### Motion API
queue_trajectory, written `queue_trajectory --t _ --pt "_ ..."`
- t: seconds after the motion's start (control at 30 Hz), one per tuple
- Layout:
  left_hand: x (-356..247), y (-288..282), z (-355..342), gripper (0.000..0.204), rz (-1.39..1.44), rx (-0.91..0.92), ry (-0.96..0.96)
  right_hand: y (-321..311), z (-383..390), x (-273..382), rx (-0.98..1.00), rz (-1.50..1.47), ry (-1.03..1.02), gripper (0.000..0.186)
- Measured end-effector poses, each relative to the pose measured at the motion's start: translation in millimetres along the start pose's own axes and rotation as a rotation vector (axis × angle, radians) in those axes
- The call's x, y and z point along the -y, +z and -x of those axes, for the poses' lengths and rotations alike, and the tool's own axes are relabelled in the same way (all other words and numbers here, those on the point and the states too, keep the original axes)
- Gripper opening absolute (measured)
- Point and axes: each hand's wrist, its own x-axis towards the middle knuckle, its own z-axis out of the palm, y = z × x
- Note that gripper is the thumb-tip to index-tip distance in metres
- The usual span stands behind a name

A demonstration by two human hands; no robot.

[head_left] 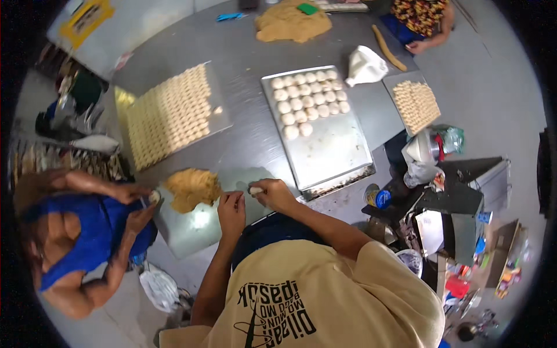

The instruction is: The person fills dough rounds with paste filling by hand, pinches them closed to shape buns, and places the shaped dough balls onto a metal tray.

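Note:
At the near edge of the metal table, my right hand (275,195) pinches a small pale piece of dough (255,190) between thumb and fingers. Just to its left is my left hand (232,210), its fingertips drawn together; what they hold, if anything, is too small to make out. A brown, crumbly mound of filling (192,189) lies on the table left of my hands. Beyond my right hand, a metal baking tray (331,156) carries rows of round white dough balls (310,100) on its far part, while its near part is bare.
A co-worker in blue (87,232) at the left holds a pale dough piece (154,197). Trays of small dough pieces stand far left (171,113) and right (415,104). Farther back are a large brown mound (293,22), a white bag (365,65), a dough roll (387,49) and another person (420,23).

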Motion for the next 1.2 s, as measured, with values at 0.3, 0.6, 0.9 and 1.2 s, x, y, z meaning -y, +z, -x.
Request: queue_trajectory --t 0.3,0.6,0.9,1.2 --pt "-61 92 -55 0.011 -0.062 0.148 0.121 -205 -54 -54 -0.748 0.39 -0.166 0.026" --pt "-96 145 -60 0.013 -0.021 0.179 -0.027 -243 -50 -111 -0.693 0.007 0.189 0.02" --pt "-98 155 -57 0.013 -0.061 0.28 -0.035 -254 -85 -135 -0.575 0.145 0.139 0.032" --pt "-82 136 -55 0.014 -0.078 0.313 0.001 -261 -89 -125 -0.575 0.217 0.321 0.027"
